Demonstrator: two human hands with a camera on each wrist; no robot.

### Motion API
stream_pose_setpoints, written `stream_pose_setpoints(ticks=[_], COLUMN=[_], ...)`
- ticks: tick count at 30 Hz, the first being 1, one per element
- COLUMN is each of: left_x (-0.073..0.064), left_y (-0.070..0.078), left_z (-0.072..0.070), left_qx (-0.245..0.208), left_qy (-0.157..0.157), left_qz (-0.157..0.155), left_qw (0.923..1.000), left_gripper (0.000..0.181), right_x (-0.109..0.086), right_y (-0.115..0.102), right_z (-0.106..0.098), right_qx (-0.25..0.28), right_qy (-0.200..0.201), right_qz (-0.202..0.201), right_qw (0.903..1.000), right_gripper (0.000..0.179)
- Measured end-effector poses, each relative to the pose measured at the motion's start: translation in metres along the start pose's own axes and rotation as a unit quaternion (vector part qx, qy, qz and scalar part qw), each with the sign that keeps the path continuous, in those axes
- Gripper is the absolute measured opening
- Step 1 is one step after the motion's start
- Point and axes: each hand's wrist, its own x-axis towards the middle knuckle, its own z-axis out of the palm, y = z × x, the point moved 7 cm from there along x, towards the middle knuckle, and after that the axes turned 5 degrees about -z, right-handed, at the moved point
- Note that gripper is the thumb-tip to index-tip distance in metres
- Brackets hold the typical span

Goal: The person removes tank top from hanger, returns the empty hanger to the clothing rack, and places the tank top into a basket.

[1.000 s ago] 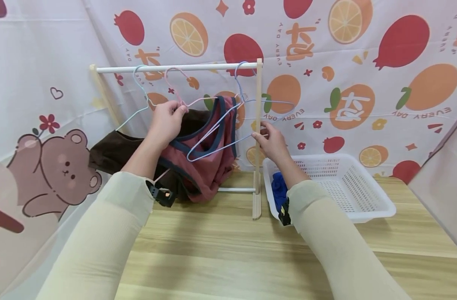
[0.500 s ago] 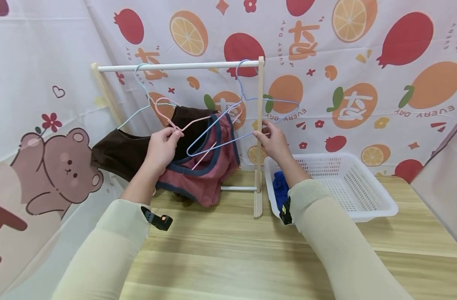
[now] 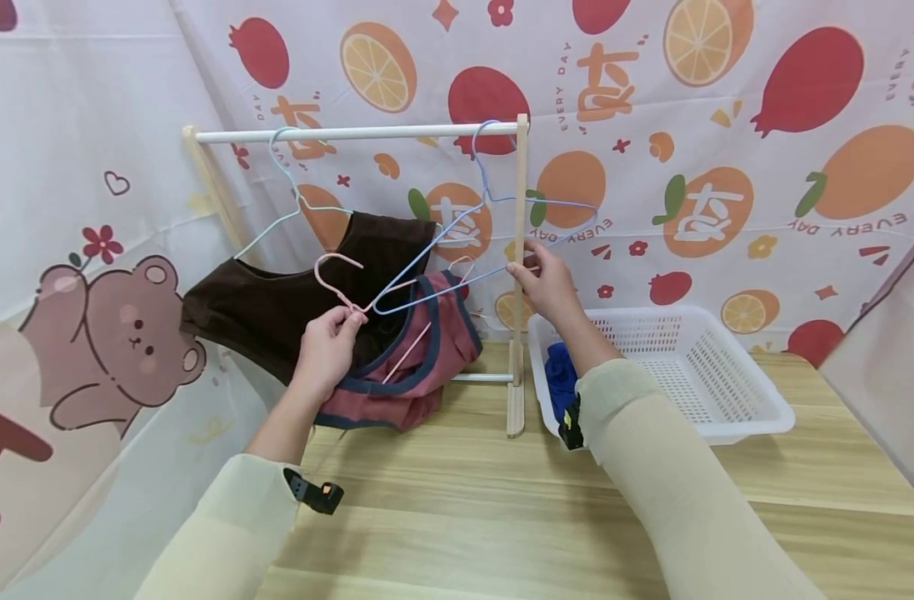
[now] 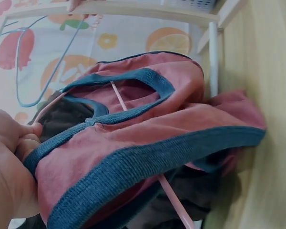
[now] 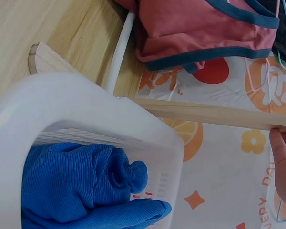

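Observation:
In the head view, my left hand (image 3: pixel 327 350) pinches the neck of a pink hanger (image 3: pixel 323 275), its hook below the rail. On that hanger hangs a pink sleeveless top with blue trim (image 3: pixel 434 321), partly folded over; in the left wrist view the top (image 4: pixel 133 129) fills the middle. Around the right wooden post (image 3: pixel 520 333) of the clothes rack, my right hand (image 3: pixel 550 279) has its thumb and fingers. A bare blue hanger (image 3: pixel 484 187) hangs from the rail, its lower bar running to that hand. Behind the top, a dark brown sleeveless garment (image 3: pixel 262 300) hangs on a mint-green hanger (image 3: pixel 277 229).
The rack's white rail (image 3: pixel 397 132) spans above the clothes. Right of the post, a white plastic basket (image 3: pixel 756 408) stands on the wooden table (image 3: pixel 457 517), with a blue ribbed garment (image 5: pixel 81 181) inside. A printed curtain (image 3: pixel 636 50) hangs behind.
My left hand has lowered the pink hanger and top, whose hook has come off the rail. The brown garment shows more fully. My right hand stays at the post.

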Motion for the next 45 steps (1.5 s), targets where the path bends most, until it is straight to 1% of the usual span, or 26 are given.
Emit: stream_pose_setpoints(ticks=[5,8,12,14,17,21,26,30,34,37,41,45], left_x=[-0.01,-0.014,-0.02,-0.022,-0.026,-0.033,-0.039,-0.044,-0.052,-0.059,-0.069,-0.081], left_y=[-0.006,-0.01,-0.009,-0.005,0.004,0.016,0.028,0.035,0.04,0.041,0.042,0.04], left_z=[0.003,0.006,0.009,0.012,0.017,0.026,0.032,0.026,0.015,0.007,-0.001,-0.012], left_qx=[0.033,0.044,0.052,0.055,0.063,0.069,0.073,0.08,0.081,0.078,0.077,0.068], left_qy=[0.002,0.0,0.009,0.016,0.022,0.015,-0.006,-0.006,0.014,0.028,0.038,0.051], left_qz=[0.01,0.011,0.031,0.052,0.091,0.131,0.153,0.167,0.18,0.19,0.202,0.219], left_qw=[0.9994,0.999,0.9981,0.997,0.9935,0.9889,0.9855,0.9827,0.9802,0.9783,0.9755,0.9721], left_gripper=[0.027,0.027,0.025,0.022,0.019,0.016,0.017,0.017,0.017,0.018,0.016,0.01], right_x=[0.003,0.003,0.004,0.006,0.007,0.009,0.01,0.008,0.002,-0.003,-0.01,-0.018], right_y=[0.0,0.001,0.001,0.001,0.0,-0.001,-0.005,-0.006,-0.004,-0.003,-0.005,-0.009], right_z=[0.0,0.001,0.001,0.001,0.0,-0.003,-0.003,-0.001,-0.002,-0.005,-0.008,-0.012], right_qx=[0.006,0.004,-0.001,-0.001,0.0,-0.009,-0.023,-0.033,-0.035,-0.04,-0.043,-0.041], right_qy=[0.001,0.0,-0.001,0.0,0.003,0.006,0.007,-0.008,-0.025,-0.028,-0.027,-0.025], right_qz=[0.008,0.011,0.01,0.006,0.005,0.008,0.008,0.017,0.028,0.031,0.022,0.009], right_qw=[1.0,0.9999,1.0,1.0,1.0,0.9999,0.9997,0.9993,0.9987,0.9984,0.9985,0.9988], right_gripper=[0.05,0.051,0.051,0.05,0.05,0.05,0.049,0.052,0.058,0.06,0.059,0.058])
